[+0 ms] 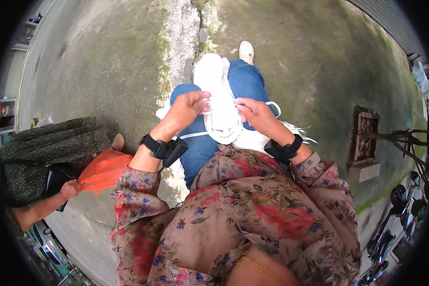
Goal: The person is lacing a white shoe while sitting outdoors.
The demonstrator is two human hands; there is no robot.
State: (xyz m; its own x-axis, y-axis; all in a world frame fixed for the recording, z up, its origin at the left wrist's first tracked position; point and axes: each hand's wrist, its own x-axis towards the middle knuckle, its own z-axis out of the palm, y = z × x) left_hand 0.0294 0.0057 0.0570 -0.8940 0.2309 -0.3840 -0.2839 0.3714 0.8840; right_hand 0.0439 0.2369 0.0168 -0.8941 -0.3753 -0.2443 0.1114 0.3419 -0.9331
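Across my lap lies a long bundle of white cord [221, 114], looped into a thick hank that runs from my belly out past my knees. My left hand [188, 108] is at its left side, thumb and fingers pinched together on a strand of the cord. On the opposite side my right hand [256, 114] pinches a strand in the same way. Between both hands thin strands cross over the hank. A loose loop [274, 108] curves out beyond my right hand, and frayed ends [298, 133] spread beside my right wrist.
At the left a person's hand [70, 189] holds an orange plastic bag [105, 169] beside a dark patterned skirt [57, 143]. A tree [395, 137] grows from a brick-edged pit [365, 138] at the right. Parked motorbikes [400, 209] stand at the lower right. Mossy concrete [295, 43] surrounds me.
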